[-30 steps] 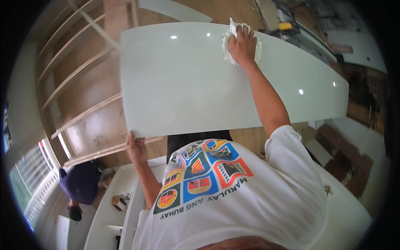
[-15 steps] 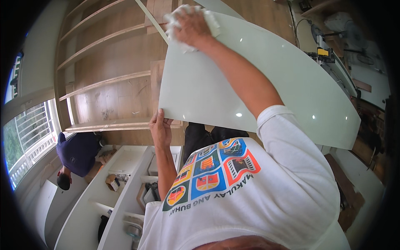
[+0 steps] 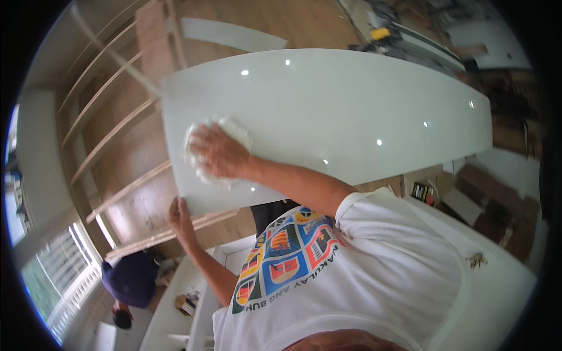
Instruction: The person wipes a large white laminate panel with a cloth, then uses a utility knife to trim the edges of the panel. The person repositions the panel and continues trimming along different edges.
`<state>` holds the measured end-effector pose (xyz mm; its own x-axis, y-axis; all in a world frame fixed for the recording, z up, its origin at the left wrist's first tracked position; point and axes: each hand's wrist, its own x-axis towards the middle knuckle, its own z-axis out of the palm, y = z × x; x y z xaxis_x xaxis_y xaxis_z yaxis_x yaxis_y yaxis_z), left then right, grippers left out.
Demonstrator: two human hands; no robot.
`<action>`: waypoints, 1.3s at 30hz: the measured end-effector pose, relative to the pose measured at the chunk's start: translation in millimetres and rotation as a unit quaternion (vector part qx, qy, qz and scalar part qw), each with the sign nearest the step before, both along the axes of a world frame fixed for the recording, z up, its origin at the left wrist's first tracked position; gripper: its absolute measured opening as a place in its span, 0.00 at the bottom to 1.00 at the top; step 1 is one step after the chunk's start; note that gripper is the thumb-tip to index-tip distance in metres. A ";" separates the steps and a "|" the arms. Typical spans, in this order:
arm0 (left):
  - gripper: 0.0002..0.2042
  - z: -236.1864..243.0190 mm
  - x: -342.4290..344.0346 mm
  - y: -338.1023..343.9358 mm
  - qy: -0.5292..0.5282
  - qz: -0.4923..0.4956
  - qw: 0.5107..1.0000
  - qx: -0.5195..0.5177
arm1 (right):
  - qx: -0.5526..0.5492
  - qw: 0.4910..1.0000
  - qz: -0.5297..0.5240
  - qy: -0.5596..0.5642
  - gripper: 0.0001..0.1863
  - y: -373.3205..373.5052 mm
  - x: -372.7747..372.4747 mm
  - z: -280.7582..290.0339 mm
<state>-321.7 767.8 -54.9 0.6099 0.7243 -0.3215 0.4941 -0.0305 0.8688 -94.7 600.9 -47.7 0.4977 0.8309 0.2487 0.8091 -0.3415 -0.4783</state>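
A large glossy white panel [image 3: 328, 105] with a curved far edge lies across the view in front of me. My right hand [image 3: 218, 150] presses a crumpled white cloth [image 3: 243, 130] onto its left part, fingers spread over the cloth. Near the panel's lower left corner, my left hand [image 3: 180, 217] grips the edge, thumb on top and fingers partly hidden below.
On the left stands a wooden shelf frame [image 3: 120, 126]. Low on the left, a person in a dark shirt [image 3: 132, 279] bends down near white cabinets [image 3: 161, 319]. A yellow-and-black tool [image 3: 380, 34] sits far right. A white surface [image 3: 451, 234] is at right.
My right hand has brought the cloth from the panel's far left corner back toward me. The view has turned, and the left hand still grips the edge.
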 end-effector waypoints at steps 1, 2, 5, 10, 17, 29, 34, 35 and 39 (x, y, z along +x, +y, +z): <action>0.22 -4.2 2.2 5.1 0.018 0.014 0.999 0.023 | 0.007 0.998 -0.062 0.010 0.29 -18.6 35.3 5.7; 0.27 -0.7 13.8 8.2 0.060 0.008 0.998 0.030 | 0.020 0.994 -0.103 0.003 0.29 -44.9 68.5 5.5; 0.31 -2.2 59.6 1.7 0.118 -0.036 0.980 0.158 | -0.028 0.975 -0.220 -0.033 0.27 -142.1 133.8 -0.6; 0.37 0.2 98.1 -2.5 0.254 0.006 0.943 0.217 | -0.076 0.932 -0.354 -0.030 0.25 -263.1 186.9 -1.1; 0.35 -1.9 85.4 10.1 0.203 0.033 0.957 0.205 | -0.022 0.873 -0.478 -0.092 0.22 -386.2 240.5 -12.6; 0.30 -13.0 91.9 -20.9 0.188 0.081 0.956 0.209 | -0.124 0.717 -0.660 -0.189 0.30 -499.6 287.9 -64.8; 0.38 -0.3 94.7 -24.1 0.226 0.042 0.949 0.218 | -0.084 0.808 -0.549 -0.196 0.25 -329.6 225.0 -39.7; 0.38 3.3 97.1 -28.1 0.222 0.045 0.952 0.205 | -0.055 0.825 -0.531 -0.182 0.25 -292.8 214.0 -37.9; 0.37 10.4 106.2 -35.7 0.193 0.056 0.966 0.160 | 0.006 0.916 -0.401 0.001 0.30 -146.8 163.6 -30.9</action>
